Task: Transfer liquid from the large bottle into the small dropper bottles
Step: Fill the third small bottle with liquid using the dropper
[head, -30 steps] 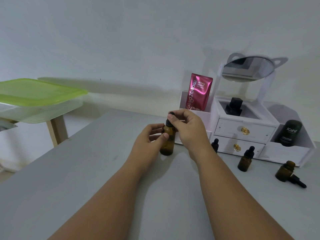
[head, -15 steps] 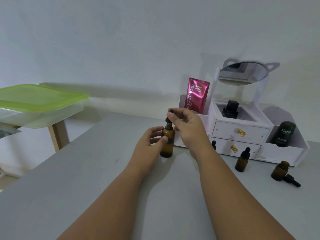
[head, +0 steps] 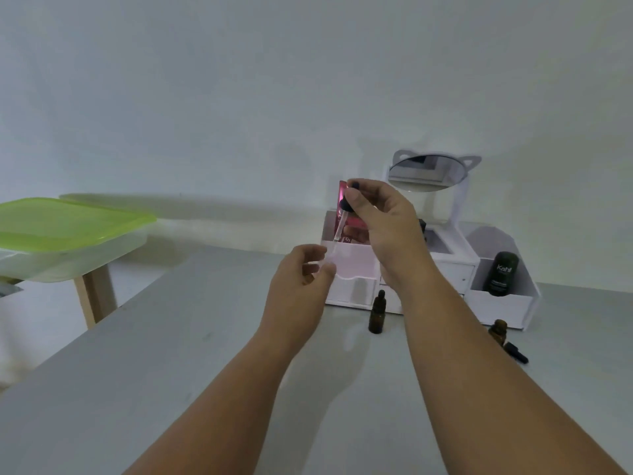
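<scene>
At frame centre the right hand (head: pixel 380 221) pinches a black-bulbed glass dropper (head: pixel 344 205), pipette pointing down. Below, the blurred left hand (head: pixel 298 286) curls; whether it grips anything is unclear.

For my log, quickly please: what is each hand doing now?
Left hand: fingers curled, blurred; whether it holds anything cannot be told.
Right hand: pinches the dropper by its black top.

Just behind the right hand (head: pixel 383 221) stands a white organiser (head: pixel 500 306) on the grey surface (head: pixel 171 371), topped by an oval mirror (head: pixel 428 169). It holds a pink sachet (head: pixel 356 229) and a dark Kahf bottle (head: pixel 501 274). Well left of the left hand (head: pixel 298 286) sits a green-lidded tub (head: pixel 68 221).
</scene>
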